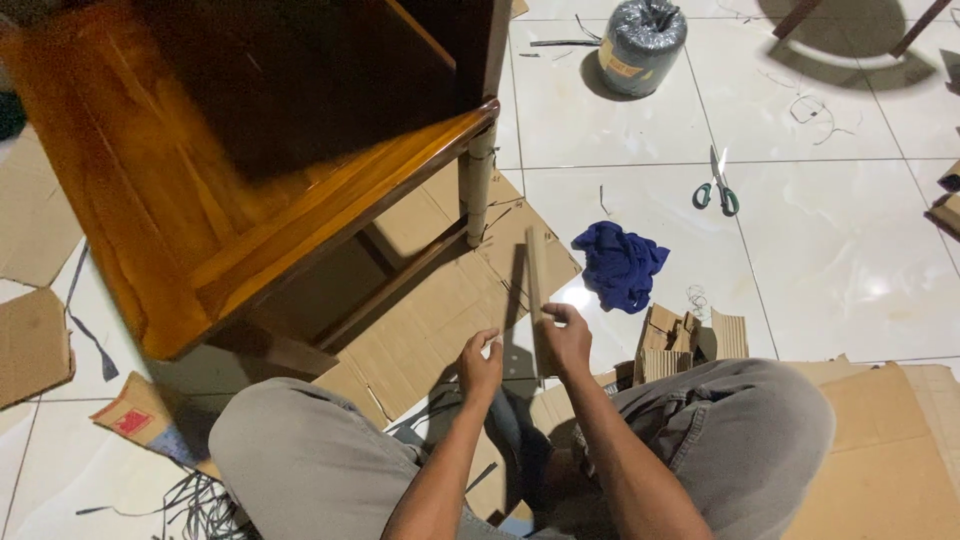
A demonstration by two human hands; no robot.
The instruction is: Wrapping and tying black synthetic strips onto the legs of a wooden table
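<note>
While my right hand (568, 338) pinches the narrow cardboard strip (537, 290) upright over the flattened cardboard sheet (440, 300) on the floor, my left hand (480, 365), fingers apart, hovers beside; loose grip could topple it.

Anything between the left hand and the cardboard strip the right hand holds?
Nothing visible. The left hand hangs open just beside the cardboard strip, which the right hand grips near its lower end; only a bare gap separates them.

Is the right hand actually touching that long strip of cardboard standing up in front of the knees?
Touching. In the head view, the right hand has its fingers closed around the lower part of the upright cardboard strip. The left hand sits beside it, apart from the strip.
</note>
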